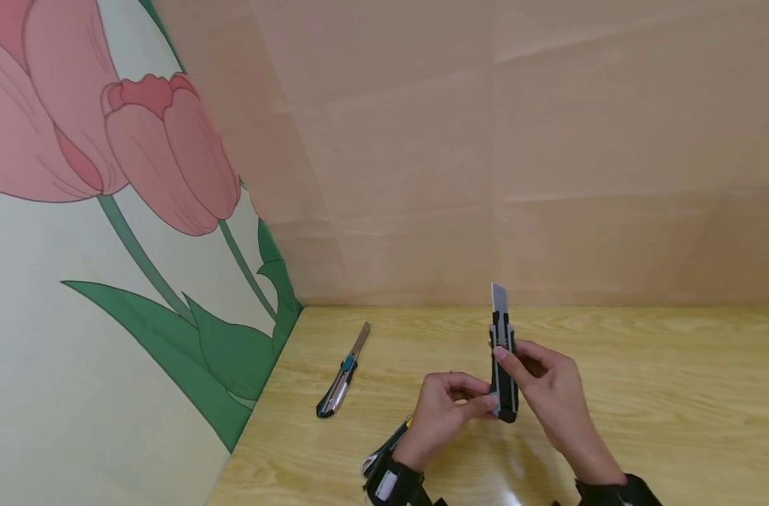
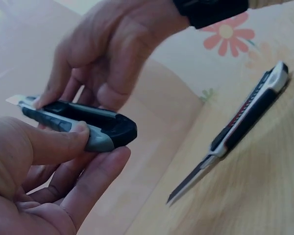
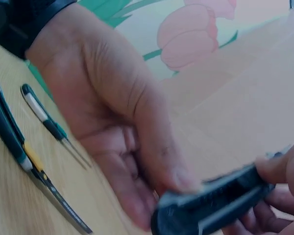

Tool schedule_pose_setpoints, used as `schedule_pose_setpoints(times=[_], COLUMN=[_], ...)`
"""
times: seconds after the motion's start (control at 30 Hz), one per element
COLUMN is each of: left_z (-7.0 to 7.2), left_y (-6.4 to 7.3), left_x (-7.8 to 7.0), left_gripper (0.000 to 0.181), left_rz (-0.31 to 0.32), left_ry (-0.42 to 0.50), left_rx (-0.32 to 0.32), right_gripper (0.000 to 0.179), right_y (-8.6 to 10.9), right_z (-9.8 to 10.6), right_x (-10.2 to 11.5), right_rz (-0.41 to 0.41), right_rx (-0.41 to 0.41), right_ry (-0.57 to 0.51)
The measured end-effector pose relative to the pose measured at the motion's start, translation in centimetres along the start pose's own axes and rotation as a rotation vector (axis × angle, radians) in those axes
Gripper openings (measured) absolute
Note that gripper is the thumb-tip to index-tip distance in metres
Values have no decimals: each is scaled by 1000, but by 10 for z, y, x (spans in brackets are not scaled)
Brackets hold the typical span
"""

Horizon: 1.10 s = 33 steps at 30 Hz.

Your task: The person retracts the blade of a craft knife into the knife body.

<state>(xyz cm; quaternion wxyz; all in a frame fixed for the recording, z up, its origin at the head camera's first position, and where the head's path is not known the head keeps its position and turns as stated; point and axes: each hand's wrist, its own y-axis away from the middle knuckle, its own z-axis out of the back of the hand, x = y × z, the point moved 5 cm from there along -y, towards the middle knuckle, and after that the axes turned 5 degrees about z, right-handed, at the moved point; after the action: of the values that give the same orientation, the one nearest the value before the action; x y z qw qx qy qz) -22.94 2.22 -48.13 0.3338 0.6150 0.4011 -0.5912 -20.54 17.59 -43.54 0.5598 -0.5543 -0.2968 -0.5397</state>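
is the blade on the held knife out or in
Out: in the head view, a bare blade sticks up past the top end of the held knife. Locked or not, I cannot tell.

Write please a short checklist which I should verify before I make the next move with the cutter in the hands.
1. Held cutter steadied: ok, left hand near its base, right hand higher up.
2. Fingers off its blade: ok, they sit below it.
3. Held blade drawn in: not ok, it sticks out.
4. Held blade locked: cannot tell.
5. Far-left cutter on the table closed: not ok, its blade is out.
6. Yellow-marked cutter closed: not ok, blade also out.
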Motion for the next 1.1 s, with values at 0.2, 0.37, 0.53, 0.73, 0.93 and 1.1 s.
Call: schedule_pose_setpoints(times=[0.2,0.37,0.53,0.73,0.93,1.1], left_z=[5,3,5,3,1,1], left_y=[1,-2,-3,-3,-3,-3], left_x=[-1,0,-3,-4,-2,0], left_gripper=[22,22,22,21,20,18], left_rz=[-1,19,24,-5,-29,-56], left_ry=[13,27,9,4,-23,-13], left_rx=[-3,31,24,21,5,-15], right_gripper=[48,51,49,50,48,43], right_y=[1,3,4,1,0,0], right_z=[1,2,0,1,0,-3], right_x=[-1,-2,-1,-3,-5,1], right_rz=[-18,-41,-62,-77,-94,-28], right_rx=[68,-24,-114,-99,-103,-90], right_ry=[8,41,53,52,-8,-73])
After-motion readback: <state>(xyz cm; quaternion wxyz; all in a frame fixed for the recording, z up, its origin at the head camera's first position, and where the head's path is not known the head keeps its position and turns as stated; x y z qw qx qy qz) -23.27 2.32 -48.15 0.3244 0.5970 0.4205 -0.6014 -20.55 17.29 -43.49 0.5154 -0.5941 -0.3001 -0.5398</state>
